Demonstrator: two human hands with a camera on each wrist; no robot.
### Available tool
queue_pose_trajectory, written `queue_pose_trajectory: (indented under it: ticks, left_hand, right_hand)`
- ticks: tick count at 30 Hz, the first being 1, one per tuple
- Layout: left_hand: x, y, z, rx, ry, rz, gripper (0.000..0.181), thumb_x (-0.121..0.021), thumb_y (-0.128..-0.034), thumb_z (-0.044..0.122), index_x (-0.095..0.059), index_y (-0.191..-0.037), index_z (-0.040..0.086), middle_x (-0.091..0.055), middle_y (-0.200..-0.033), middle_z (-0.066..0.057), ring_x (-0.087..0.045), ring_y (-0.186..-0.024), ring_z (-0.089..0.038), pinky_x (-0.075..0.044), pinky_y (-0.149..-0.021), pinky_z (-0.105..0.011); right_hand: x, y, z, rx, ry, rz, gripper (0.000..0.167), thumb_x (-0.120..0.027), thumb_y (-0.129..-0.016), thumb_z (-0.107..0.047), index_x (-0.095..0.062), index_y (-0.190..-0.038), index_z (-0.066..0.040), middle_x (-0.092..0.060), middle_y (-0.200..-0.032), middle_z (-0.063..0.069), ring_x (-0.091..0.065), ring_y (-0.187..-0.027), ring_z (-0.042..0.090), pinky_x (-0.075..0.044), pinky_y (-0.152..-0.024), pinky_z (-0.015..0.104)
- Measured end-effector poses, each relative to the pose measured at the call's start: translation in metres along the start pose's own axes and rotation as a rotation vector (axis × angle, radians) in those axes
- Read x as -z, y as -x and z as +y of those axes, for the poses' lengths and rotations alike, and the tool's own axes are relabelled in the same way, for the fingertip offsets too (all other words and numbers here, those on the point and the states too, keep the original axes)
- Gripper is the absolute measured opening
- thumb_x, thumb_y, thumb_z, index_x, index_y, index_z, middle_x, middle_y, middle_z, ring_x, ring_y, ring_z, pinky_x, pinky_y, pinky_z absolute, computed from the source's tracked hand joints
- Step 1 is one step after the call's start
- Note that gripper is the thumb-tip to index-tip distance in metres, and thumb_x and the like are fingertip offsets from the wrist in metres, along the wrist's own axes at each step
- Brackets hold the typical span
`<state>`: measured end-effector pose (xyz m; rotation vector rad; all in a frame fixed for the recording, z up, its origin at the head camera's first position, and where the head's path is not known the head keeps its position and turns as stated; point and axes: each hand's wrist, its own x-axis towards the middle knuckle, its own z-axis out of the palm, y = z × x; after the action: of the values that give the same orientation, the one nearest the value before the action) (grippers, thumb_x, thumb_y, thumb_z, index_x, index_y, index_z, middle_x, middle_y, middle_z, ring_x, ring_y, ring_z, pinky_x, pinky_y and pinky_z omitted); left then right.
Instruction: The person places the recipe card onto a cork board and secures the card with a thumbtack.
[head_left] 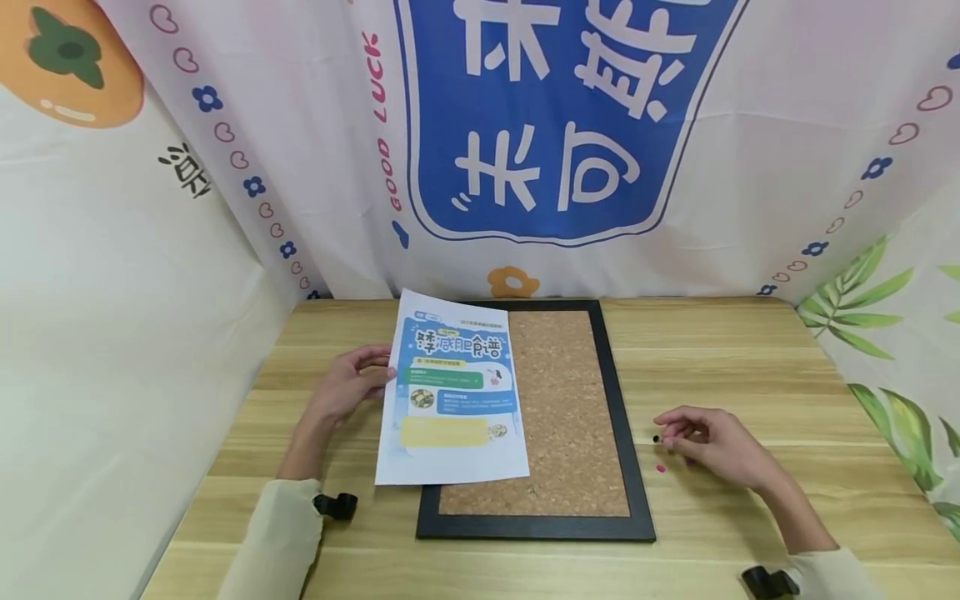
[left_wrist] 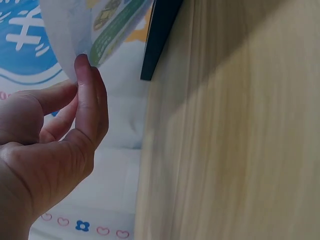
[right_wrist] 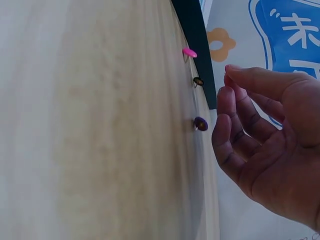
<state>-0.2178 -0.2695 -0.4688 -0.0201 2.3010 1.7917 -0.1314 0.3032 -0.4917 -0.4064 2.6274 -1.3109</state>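
My left hand [head_left: 351,385] pinches the left edge of a printed sheet of paper [head_left: 457,463], between thumb and fingertips in the left wrist view. The sheet, with blue, green and yellow panels, overlaps the left part of a black-framed cork board [head_left: 570,400] and hides it there. Right of the board, my right hand [head_left: 716,446] pinches a small pink thumbtack [right_wrist: 227,67], mostly covered by the fingers. Near that hand, a pink thumbtack [right_wrist: 189,52], a black thumbtack [right_wrist: 198,81] and a purple thumbtack [right_wrist: 201,124] stand apart on the table.
Under everything lies a wood-grain table [head_left: 720,358]. A printed curtain [head_left: 337,167] hangs along its back edge, with pale cloth [head_left: 112,333] at the left side. Each forearm carries a black wrist camera [head_left: 337,506].
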Motion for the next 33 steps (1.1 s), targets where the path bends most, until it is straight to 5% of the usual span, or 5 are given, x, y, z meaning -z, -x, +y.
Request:
queue_pose_trajectory:
  ticks: [12, 33]
  left_hand:
    - [-0.034, -0.009, 0.004, 0.013, -0.011, -0.076, 0.049, -0.068, -0.1032, 0.005, -0.056, -0.151, 0.001, -0.058, -0.141, -0.024, -0.074, -0.102, -0.02, -0.065, -0.086, -0.03]
    - [-0.09, -0.011, 0.011, 0.009, -0.019, -0.098, 0.048, -0.068, -0.1012, 0.001, -0.058, -0.149, 0.005, -0.062, -0.134, -0.021, -0.073, -0.105, -0.025, -0.065, -0.084, -0.034]
  right_hand:
    - [-0.008, -0.01, -0.011, 0.032, 0.01, -0.023, 0.022, -0.077, -0.098, -0.011, -0.077, -0.119, -0.005, -0.078, -0.1, -0.001, -0.068, -0.09, 0.001, -0.058, -0.079, 0.022]
    - [-0.018, -0.03, -0.022, 0.072, 0.039, -0.064, 0.009, -0.071, -0.103, -0.013, -0.078, -0.109, -0.015, -0.077, -0.107, 0.002, -0.065, -0.087, 0.006, -0.057, -0.075, 0.024]
